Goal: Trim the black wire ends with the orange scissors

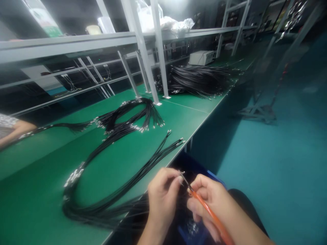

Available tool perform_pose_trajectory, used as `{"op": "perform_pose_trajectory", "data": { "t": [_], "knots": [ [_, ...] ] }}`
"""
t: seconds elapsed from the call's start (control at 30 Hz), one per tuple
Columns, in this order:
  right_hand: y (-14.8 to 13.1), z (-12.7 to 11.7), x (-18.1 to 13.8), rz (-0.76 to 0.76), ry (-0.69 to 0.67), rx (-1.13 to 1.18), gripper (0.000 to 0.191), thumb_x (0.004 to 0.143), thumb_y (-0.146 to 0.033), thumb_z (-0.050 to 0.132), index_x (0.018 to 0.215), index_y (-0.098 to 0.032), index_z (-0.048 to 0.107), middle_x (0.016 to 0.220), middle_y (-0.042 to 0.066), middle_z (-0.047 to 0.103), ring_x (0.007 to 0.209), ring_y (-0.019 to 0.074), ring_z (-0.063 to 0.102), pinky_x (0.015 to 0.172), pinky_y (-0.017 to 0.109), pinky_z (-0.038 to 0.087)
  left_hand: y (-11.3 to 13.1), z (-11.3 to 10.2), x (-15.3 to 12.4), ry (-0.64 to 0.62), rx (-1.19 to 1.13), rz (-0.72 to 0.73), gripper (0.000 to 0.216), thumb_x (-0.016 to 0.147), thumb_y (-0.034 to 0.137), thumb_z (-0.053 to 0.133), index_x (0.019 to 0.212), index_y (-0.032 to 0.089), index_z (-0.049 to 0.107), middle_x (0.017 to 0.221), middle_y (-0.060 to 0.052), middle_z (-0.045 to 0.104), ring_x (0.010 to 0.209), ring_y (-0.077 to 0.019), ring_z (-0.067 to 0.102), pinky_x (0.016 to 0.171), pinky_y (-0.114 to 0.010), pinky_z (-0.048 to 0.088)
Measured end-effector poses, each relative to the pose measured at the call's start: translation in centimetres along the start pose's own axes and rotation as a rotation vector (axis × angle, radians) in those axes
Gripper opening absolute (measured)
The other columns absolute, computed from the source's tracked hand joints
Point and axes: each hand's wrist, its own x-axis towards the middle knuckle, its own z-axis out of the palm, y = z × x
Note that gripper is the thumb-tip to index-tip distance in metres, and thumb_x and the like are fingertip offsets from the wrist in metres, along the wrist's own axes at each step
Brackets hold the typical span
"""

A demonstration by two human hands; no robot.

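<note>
My left hand (165, 194) is closed in a pinch just past the table's front edge, at what looks like the silver-tipped end of a black cable. Fingers cover most of that piece. Beside it, my right hand (206, 200) is wrapped around an orange-handled tool (204, 204) with a thin metal tip. This tip reaches the left fingertips; its exact kind does not show. A bundle of black cables (143, 172) curves over the green table (112, 180) and runs behind my left hand. Light tags (74, 177) band the bundle at the left.
Looped black cables (120, 117) lie further back, near white shelf posts (146, 61). A large cable pile (196, 80) and a light box (201, 58) stand beyond. A blue bin (214, 178) is below my hands. Another person's arm (20, 131) rests at the left.
</note>
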Motion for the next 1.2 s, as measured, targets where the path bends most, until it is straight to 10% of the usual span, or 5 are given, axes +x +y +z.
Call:
{"op": "perform_pose_trajectory", "data": {
  "t": [0.67, 0.87, 1.2],
  "knots": [
    [-0.3, -0.5, 0.0, -0.462, 0.386, 0.324, 0.036, 0.067, -0.028, 0.079, 0.092, -0.023, 0.053, 0.071, -0.003, 0.062, 0.056, 0.0093, 0.053, 0.051, 0.018, 0.043, 0.6, 1.0, -0.1, -0.042, 0.270, 0.139, 0.006, 0.084, 0.017, 0.058, 0.078, 0.019, 0.059, 0.071, 0.002, 0.061, 0.063, -0.0111, 0.056, 0.060, -0.022, 0.043],
    [-0.6, -1.6, -0.4, -0.569, 0.510, 0.340, 0.034, 0.068, -0.028, 0.077, 0.095, -0.025, 0.057, 0.072, -0.003, 0.059, 0.059, 0.0092, 0.050, 0.055, 0.017, 0.044, -0.8, 3.8, 0.3, -0.431, 0.607, 0.055, 0.008, 0.080, 0.029, 0.064, 0.074, 0.026, 0.063, 0.072, 0.005, 0.064, 0.066, -0.0112, 0.060, 0.059, -0.019, 0.043],
    [-0.4, -1.7, 0.1, -0.452, 0.372, 0.368, 0.034, 0.066, -0.031, 0.078, 0.093, -0.025, 0.056, 0.070, -0.004, 0.057, 0.059, 0.0099, 0.047, 0.056, 0.020, 0.040, -5.8, -3.5, 4.3, -0.221, 1.117, -0.254, 0.005, 0.084, 0.020, 0.055, 0.085, 0.020, 0.060, 0.089, -0.006, 0.061, 0.088, -0.0229, 0.057, 0.070, -0.031, 0.042]
  ]
}}
